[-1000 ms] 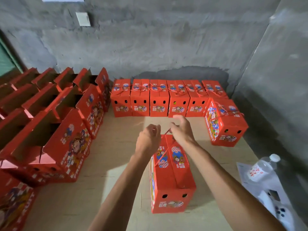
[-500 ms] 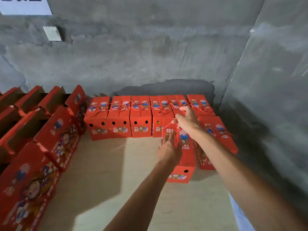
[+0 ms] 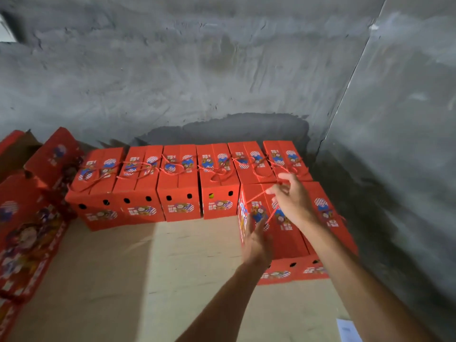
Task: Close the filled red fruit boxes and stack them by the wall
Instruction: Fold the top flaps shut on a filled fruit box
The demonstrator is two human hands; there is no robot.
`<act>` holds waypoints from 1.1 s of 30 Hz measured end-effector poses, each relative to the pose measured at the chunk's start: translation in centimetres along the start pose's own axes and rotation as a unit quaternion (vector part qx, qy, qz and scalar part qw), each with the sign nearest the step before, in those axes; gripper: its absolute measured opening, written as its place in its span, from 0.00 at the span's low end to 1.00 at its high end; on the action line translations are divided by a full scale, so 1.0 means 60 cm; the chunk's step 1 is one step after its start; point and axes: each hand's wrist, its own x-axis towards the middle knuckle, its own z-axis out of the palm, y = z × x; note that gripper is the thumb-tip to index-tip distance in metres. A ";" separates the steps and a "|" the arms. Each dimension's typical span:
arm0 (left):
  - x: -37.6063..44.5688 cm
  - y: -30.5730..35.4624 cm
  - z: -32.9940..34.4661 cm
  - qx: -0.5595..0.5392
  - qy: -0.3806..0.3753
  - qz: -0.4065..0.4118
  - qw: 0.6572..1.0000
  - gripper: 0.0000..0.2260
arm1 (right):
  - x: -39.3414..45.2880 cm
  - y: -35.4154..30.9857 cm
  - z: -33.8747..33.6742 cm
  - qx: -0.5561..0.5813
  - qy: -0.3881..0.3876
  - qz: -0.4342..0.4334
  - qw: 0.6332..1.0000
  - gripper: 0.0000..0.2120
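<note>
A closed red fruit box stands on the cardboard floor in front of the row of several closed red boxes along the grey wall. Its right side is against another closed box. My right hand is over the box top and pinches its red cord handle, which is pulled taut. My left hand is blurred, its fingers straight against the box's left side near the top edge.
Open red boxes with raised flaps crowd the left side. Bare cardboard floor lies between them and the row. The concrete wall corner is at the right. A white sheet lies at the lower right.
The box went from close in front of me to the wall, landing beside the right-hand box. My left hand moved from the cord to the box's side; the view moved forward.
</note>
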 end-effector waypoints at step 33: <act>-0.711 -0.255 -0.700 -0.071 0.446 -0.028 0.892 0.07 | -0.707 -0.437 0.440 -0.018 -0.224 -0.330 0.917 0.28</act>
